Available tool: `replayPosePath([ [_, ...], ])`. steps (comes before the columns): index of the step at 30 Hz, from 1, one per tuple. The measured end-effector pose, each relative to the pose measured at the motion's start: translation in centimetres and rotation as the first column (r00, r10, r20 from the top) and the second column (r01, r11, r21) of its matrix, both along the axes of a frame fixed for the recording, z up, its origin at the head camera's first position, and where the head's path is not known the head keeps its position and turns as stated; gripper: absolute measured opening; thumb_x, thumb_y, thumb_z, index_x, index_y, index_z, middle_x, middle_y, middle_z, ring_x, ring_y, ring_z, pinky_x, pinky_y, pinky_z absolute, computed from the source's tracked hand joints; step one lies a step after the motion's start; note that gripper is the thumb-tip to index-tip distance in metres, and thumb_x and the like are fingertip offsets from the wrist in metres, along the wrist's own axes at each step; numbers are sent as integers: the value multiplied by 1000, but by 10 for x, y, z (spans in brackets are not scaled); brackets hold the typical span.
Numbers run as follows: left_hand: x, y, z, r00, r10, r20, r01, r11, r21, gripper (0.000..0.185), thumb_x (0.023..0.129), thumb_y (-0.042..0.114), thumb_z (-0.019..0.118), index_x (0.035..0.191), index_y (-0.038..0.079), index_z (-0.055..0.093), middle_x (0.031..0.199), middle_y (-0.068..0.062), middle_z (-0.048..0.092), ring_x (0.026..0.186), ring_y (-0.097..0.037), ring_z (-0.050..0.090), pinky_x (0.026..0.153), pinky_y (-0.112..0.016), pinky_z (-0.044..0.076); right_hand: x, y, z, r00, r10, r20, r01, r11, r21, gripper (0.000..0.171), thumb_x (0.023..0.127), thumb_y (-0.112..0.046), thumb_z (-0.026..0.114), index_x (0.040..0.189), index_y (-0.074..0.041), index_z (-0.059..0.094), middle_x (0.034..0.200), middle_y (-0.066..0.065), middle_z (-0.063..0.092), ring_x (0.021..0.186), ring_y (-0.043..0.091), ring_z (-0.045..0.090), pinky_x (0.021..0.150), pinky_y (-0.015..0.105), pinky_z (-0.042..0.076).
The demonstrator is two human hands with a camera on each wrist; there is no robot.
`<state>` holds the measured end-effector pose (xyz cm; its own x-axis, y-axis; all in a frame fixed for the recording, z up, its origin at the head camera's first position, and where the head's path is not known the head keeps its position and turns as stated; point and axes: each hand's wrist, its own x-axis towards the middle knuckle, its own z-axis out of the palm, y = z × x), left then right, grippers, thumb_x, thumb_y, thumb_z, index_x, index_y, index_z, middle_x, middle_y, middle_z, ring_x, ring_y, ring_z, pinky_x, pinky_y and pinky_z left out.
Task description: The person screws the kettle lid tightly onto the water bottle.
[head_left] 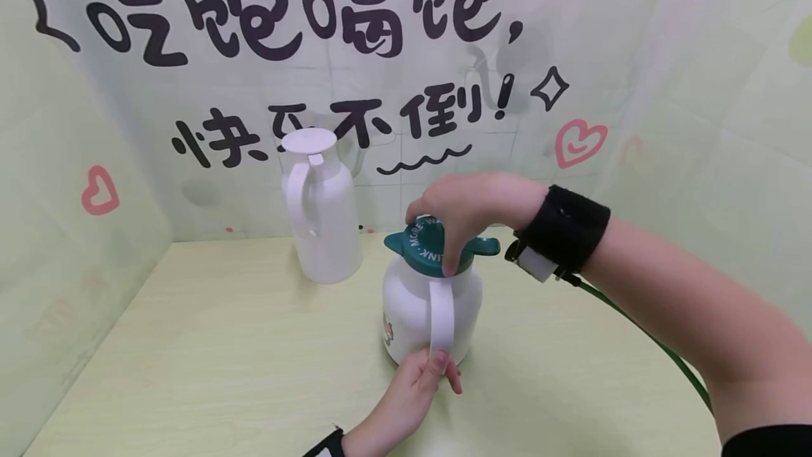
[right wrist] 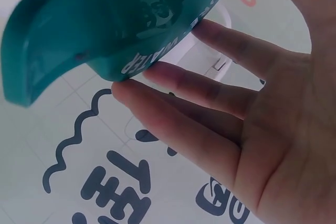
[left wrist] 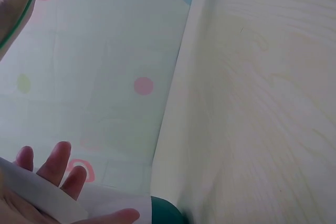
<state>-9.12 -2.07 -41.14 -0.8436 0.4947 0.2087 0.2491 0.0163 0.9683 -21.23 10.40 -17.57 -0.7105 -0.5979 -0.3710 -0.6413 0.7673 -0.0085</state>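
A squat white thermos jug with a green base stands upright on the table. Its green screw lid, lettered in white, has a pointed tip on the left and a lever on the right. From above, my right hand grips the lid's rim between thumb and fingers; in the right wrist view the fingertips touch the lid's edge. Low on the jug's white handle, my left hand holds on, its thumb across the handle's lower end. Part of the lid is hidden by my right hand.
A taller white jug with a handle stands behind and to the left, near the back wall. Printed cloth with black lettering encloses the pale wooden table. A green cable runs from my right wrist.
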Motion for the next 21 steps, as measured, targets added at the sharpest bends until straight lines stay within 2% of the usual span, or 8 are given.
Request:
replayPosePath([
  [9, 1, 1, 0, 1000, 4, 13, -4, 1000, 2, 45, 106, 21, 31, 81, 1, 62, 87, -11, 64, 96, -15, 55, 90, -31, 39, 2, 1, -3, 999, -22, -26, 21, 1000, -22, 77, 62, -44, 87, 128, -17, 58, 106, -4, 62, 98, 17, 54, 80, 32, 47],
  [17, 0, 2, 0, 1000, 5, 6, -5, 1000, 0, 45, 106, 21, 31, 81, 1, 62, 86, -13, 64, 96, -16, 56, 91, -32, 40, 2, 2, -8, 997, -41, -66, 38, 998, -47, 64, 63, -52, 81, 114, -16, 62, 93, -5, 63, 86, 16, 56, 71, 30, 48],
  [21, 0, 2, 0, 1000, 13, 7, -13, 1000, 2, 45, 106, 21, 31, 81, 0, 62, 84, -13, 64, 97, -17, 56, 92, -32, 40, 1, 3, -10, 997, -51, -66, 46, 996, -72, 65, 65, -52, 80, 114, -14, 61, 93, -4, 62, 87, 16, 56, 72, 29, 47],
])
